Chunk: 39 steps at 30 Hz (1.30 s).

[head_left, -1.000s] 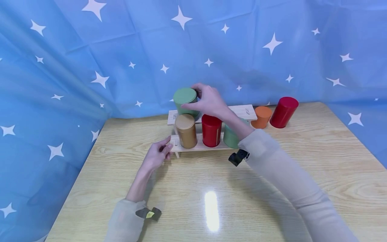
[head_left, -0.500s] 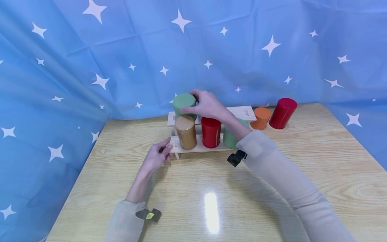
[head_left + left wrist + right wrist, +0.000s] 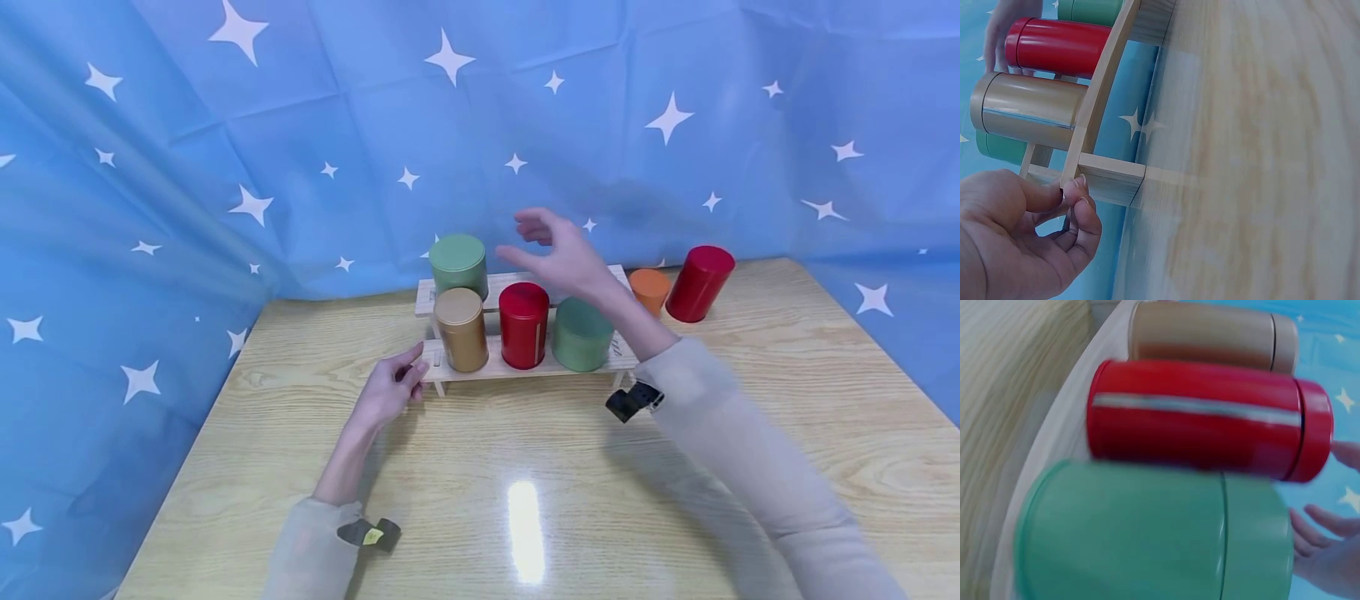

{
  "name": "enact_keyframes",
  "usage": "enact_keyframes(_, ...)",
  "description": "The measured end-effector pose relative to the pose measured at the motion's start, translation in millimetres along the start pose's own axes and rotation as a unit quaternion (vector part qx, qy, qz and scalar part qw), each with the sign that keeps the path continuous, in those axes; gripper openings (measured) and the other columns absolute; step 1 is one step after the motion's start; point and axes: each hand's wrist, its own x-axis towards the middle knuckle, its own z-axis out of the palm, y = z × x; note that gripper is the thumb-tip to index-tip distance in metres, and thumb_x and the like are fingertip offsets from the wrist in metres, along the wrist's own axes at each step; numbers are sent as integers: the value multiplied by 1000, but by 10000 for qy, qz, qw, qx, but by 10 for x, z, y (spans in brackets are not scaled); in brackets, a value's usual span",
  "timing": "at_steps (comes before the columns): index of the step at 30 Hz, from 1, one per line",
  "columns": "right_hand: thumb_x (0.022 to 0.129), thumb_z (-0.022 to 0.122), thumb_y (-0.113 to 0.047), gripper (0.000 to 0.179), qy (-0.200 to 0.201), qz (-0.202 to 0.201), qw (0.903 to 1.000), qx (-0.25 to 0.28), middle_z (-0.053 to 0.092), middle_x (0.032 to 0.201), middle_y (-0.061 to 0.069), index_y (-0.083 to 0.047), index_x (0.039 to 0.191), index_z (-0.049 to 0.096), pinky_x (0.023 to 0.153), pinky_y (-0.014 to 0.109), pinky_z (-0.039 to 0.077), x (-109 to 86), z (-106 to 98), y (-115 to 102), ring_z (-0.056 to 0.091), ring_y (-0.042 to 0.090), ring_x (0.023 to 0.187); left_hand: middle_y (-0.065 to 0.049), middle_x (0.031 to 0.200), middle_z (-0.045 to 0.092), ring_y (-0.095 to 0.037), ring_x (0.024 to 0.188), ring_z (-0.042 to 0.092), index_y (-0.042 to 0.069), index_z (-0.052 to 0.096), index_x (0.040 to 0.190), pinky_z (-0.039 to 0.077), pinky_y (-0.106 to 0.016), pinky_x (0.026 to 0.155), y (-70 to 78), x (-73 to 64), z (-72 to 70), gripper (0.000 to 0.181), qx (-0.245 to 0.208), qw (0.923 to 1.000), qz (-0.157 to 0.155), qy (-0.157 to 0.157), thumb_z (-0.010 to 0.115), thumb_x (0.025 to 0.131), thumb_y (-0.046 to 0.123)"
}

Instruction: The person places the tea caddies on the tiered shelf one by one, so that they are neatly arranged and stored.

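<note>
Cloth (image 3: pixel 172 242), blue with white stars, hangs at the left of and behind the pale wooden tabletop (image 3: pixel 307 358). The left hand (image 3: pixel 387 387) comes first: its thumb and curled fingers pinch the left end of the lower shelf (image 3: pixel 437 354), just as they did a moment ago, probably to keep it steady. Above that end, the small green can (image 3: pixel 459 265) stands upright on the upper shelf (image 3: pixel 506 288), with no hand on it. Along the lower shelf stand the gold can (image 3: pixel 463 333), the red can (image 3: pixel 523 329) and then the wider green can (image 3: pixel 582 335), all upright. The change is in the right hand (image 3: pixel 562 254): half a second back it was around the small green can; now it has let go and drawn off rightward, thumb and fingers spread, holding nothing. So placing that can looks finished to me, which leaves this hand free. Farther right, on the tabletop, the orange can (image 3: pixel 649 287), partly hidden, sits near a taller red tin (image 3: pixel 701 285).
</note>
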Motion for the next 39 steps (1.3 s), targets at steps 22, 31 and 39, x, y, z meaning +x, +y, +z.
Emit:
enact_keyframes(22,96,68,-41,70,1280,745,9849,-899,50,143,26,-2,149,44,109,56,37,-644,-1174,1004,47,44,128,-12,80,57,-15,67,54,-2,39,152,52,-22,64,-12,10,1,48,-101,9999,-36,-28,52,106,9)
enact_keyframes(31,97,65,-39,75,1624,1304,9714,-1139,41,149,31,2,152,36,104,67,36,-825,-1495,1420,39,50,133,-12,79,56,-16,68,54,-2,39,152,52,-22,65,-16,-8,-9,49,-115,9999,-66,-59,52,106,10)
enact_keyframes(39,93,69,-50,99,1069,1831,9684,-1317,36,145,37,5,157,17,93,66,43,-896,-1530,1582,38,55,127,-9,77,55,-15,67,54,-2,38,152,53,-23,66,-14,-5,-11,49,-112,9999,-9,-74,52,106,10)
